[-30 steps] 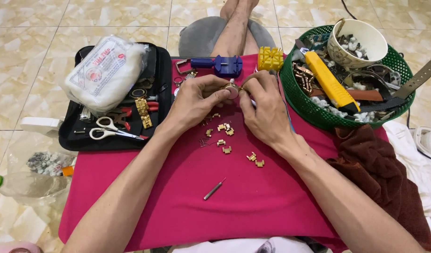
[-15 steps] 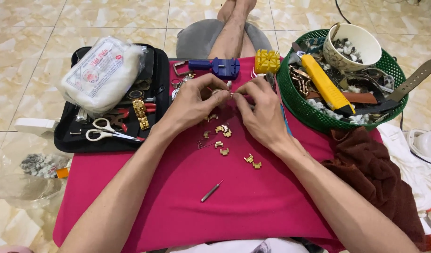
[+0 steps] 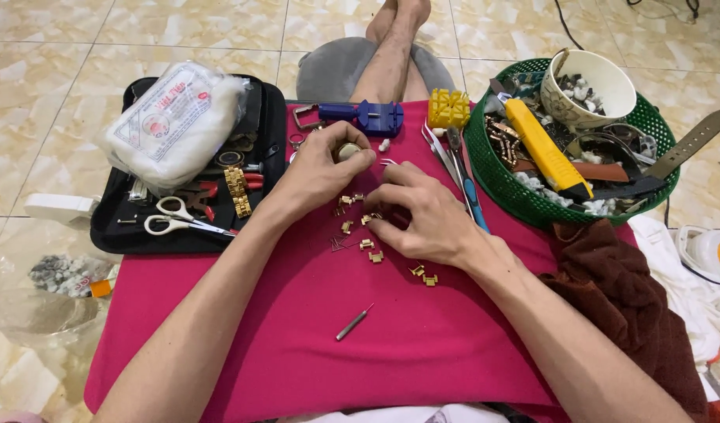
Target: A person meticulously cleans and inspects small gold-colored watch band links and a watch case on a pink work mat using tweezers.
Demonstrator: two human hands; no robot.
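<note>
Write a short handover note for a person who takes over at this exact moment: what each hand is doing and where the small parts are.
Left hand: closed on a small round metal piece, held just above the pink cloth.
Right hand: fingertips down on the cloth, picking among the gold links.
Loose gold links lie scattered between and below the hands; two more sit near the right wrist.
A thin pin tool lies alone lower on the cloth. Blue tool and yellow block sit at the far edge.
The links are apart, not joined.

Small round piece (image 3: 347, 150) half hidden in left hand (image 3: 317, 168)
</note>
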